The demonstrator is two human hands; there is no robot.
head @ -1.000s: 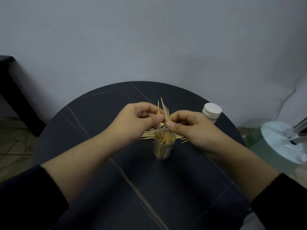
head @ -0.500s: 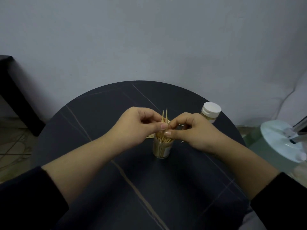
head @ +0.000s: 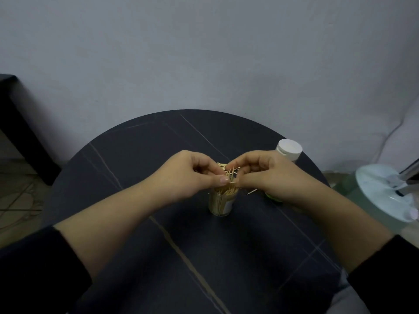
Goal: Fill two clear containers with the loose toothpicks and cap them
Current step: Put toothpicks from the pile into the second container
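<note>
Filling the open container point(head: 221, 203): my left hand point(head: 192, 175) and right hand point(head: 267, 175) pinch a toothpick bundle point(head: 231, 176) just above it, which I judge next needs lowering in straight.

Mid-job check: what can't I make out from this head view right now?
- The loose wooden toothpicks on the dark round table: head view, left hand and right hand hide the pile, count unknown.
- Small green object: head view, right hand covers all but an edge.
- White-capped container: head view, right hand hides most of its body.
</note>
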